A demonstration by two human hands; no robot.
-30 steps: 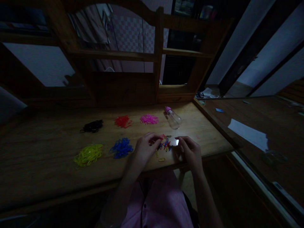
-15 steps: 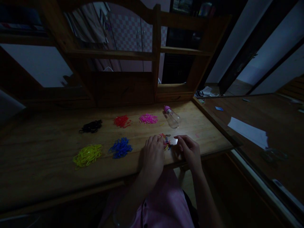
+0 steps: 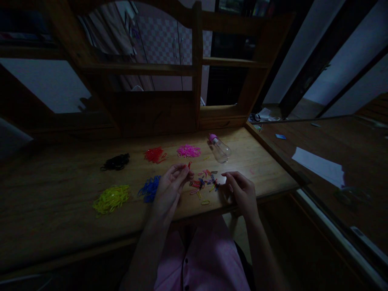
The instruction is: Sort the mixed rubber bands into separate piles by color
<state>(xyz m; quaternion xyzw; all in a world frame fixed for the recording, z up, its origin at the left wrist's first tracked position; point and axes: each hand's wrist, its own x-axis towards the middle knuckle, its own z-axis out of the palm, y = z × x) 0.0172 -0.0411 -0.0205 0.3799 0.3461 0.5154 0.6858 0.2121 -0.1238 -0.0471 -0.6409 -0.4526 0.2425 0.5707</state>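
Note:
My left hand [image 3: 172,184] is raised over the table, its thumb and index finger pinched on a small red rubber band [image 3: 189,165]. Just right of it lies a loose mix of coloured rubber bands [image 3: 200,183], with a single yellow loop [image 3: 205,202] nearer the table edge. My right hand [image 3: 241,189] rests beside this mix, loosely bent, index finger and thumb apart and nothing visible between them. Partly behind my left hand is a pile of blue rubber bands [image 3: 149,189].
Around the wooden table [image 3: 66,173] lie piles of yellow [image 3: 111,199], black [image 3: 117,161], red [image 3: 154,154] and pink bands [image 3: 188,151]. A clear bulb-shaped bottle with a pink cap [image 3: 220,149] lies behind the mix. A wooden shelf [image 3: 157,113] borders the back.
My left hand has lifted off the mixed bands and moved left and up, now with a red band in its fingertips. More of the mix is uncovered. My right hand stays put.

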